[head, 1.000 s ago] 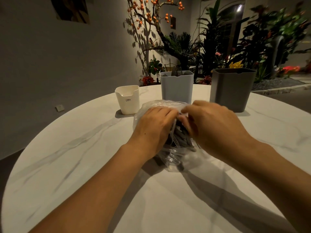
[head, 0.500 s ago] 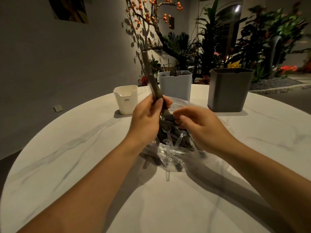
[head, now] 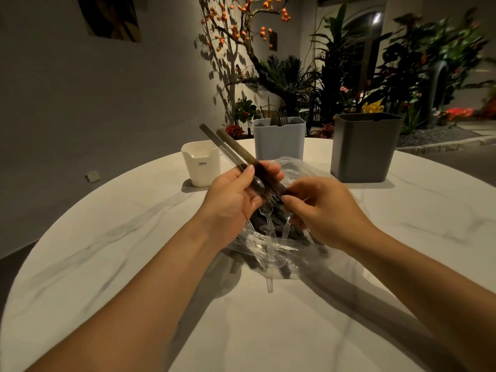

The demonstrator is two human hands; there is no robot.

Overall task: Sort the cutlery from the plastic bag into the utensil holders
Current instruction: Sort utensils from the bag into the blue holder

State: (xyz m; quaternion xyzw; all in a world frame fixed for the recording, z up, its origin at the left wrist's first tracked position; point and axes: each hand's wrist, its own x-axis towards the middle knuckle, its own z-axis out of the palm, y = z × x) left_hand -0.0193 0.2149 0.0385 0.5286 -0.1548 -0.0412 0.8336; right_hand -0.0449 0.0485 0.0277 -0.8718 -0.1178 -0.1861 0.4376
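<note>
Head view: task looks early on. The grey-blue holder (head: pixel 279 139) beyond the grip already has a few forks, the white holder (head: pixel 201 163) and dark holder (head: pixel 365 149) show nothing inside, and most cutlery is left in the plastic bag (head: pixel 271 245) just below both hands. Left hand (head: pixel 233 200) curls round a bundle of long dark-handled pieces (head: pixel 228 146) angled up & away. Right hand (head: pixel 322 210) pinches a fork (head: pixel 273 197) beside it; the pieces in the bag are clear plastic and dark, jumbled.

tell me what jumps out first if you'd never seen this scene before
The two hands at the middle of the round white table: the left hand grips a bunch of dark long-handled cutlery pointing up and away, while the right hand reaches into a clear plastic bag of mixed utensils. Behind them stand three holders: a small white one, a pale blue one with forks in it, and a dark grey one.
</note>
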